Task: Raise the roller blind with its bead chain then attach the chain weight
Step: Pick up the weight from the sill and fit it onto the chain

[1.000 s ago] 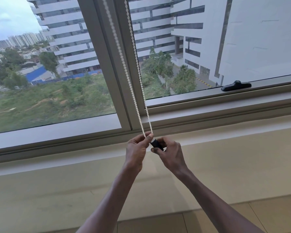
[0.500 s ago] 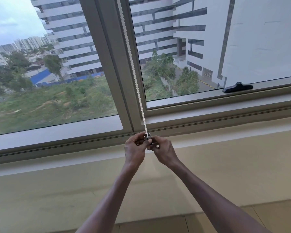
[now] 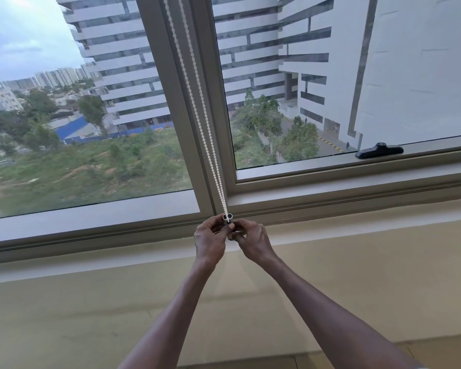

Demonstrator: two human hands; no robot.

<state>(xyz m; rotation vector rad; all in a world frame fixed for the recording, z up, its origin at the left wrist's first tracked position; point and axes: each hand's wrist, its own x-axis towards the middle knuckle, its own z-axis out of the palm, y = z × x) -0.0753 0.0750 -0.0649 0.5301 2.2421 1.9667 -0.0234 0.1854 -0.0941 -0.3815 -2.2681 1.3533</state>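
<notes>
The left hand (image 3: 210, 241) and the right hand (image 3: 252, 239) meet just below the window frame, fingers of both curled round a small dark chain weight with a silvery top (image 3: 227, 219), which they pinch between them. Two strands of white bead chain (image 3: 201, 123) run down side by side along the grey metal window mullion (image 3: 176, 102) and enter the top of the weight. Well to the right, a black window handle (image 3: 379, 151) lies on the lower frame rail.
</notes>
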